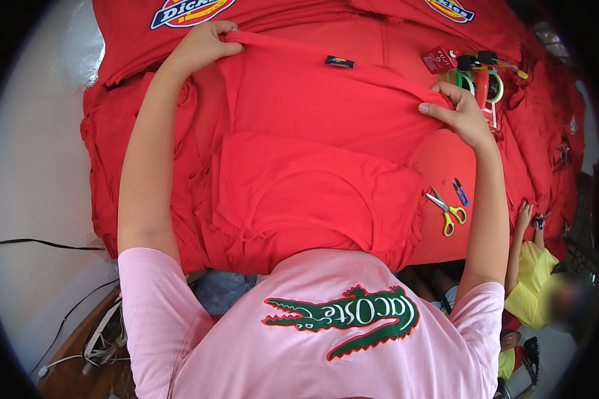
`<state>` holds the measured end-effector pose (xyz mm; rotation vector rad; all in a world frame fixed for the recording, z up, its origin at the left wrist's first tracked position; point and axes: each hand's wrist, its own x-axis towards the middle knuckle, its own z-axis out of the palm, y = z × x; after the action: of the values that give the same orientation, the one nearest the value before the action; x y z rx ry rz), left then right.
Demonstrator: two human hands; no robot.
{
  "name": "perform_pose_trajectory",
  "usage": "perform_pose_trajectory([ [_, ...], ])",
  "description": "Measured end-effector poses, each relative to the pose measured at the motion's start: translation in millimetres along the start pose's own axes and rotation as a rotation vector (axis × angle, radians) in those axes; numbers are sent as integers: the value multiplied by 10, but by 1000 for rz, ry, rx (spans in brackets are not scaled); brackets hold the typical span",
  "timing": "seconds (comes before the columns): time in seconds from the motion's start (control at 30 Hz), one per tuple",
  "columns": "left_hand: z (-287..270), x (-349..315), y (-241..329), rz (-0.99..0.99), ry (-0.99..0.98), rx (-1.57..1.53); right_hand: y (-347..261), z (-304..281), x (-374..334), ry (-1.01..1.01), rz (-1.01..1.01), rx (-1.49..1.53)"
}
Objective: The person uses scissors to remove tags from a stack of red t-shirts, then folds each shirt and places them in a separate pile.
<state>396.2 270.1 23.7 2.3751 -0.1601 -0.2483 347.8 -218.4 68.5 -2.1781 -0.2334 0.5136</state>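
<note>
Both arms reach forward over a table piled with red garments. My left hand [205, 50] is closed on one end of the top edge of a red T-shirt [313, 96]. My right hand [466, 121] pinches the other end between thumb and fingers. The edge is drawn taut between them, with a small dark neck label [339, 62] at its middle. Just nearer to me lies a stack of red T-shirts [313, 199], a round neckline showing on top. Yellow-green-handled scissors [456, 213] and blue thread snips [460, 193] rest right of the stack.
Beyond my right hand sit a tape dispenser [494, 106] with tape rolls, a red card packet [439, 59] and tools with black handles [478, 60]. More red shirts [140, 153] heap at left and along the far side. Another person in yellow [536, 282] is at the right edge.
</note>
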Motion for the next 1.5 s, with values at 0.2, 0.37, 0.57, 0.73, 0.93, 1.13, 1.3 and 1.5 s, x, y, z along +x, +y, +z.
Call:
perform_pose_trajectory([
  [0.2, -309, -394, 464, -64, -73, -207, -149, -74, -121, 172, -256, -199],
  [0.37, -357, -892, 567, 102, -5, -349, -330, 45, -502, 351, -367, -210],
  [0.57, 310, -2249, 659, 371, 333, -165, -118, 376, -1314, 260, -441, 1],
  [0.73, 1273, -3393, 380, 40, 271, -113, 559, 1161, -2190, -56, -215, 50],
  [0.93, 1606, -3807, 196, -18, 239, 52, 643, 1547, -2561, -106, -118, -33],
  [1.13, 1280, -3479, 242, -99, 311, -108, 709, 1229, -2168, 120, 102, 299],
  [1.3, 1023, -2384, 210, 68, 394, -2, 911, 944, -1052, 389, -118, 127],
  [1.5, 1069, -866, -275, 159, 477, 97, 863, 896, 292, 526, -267, -292],
])
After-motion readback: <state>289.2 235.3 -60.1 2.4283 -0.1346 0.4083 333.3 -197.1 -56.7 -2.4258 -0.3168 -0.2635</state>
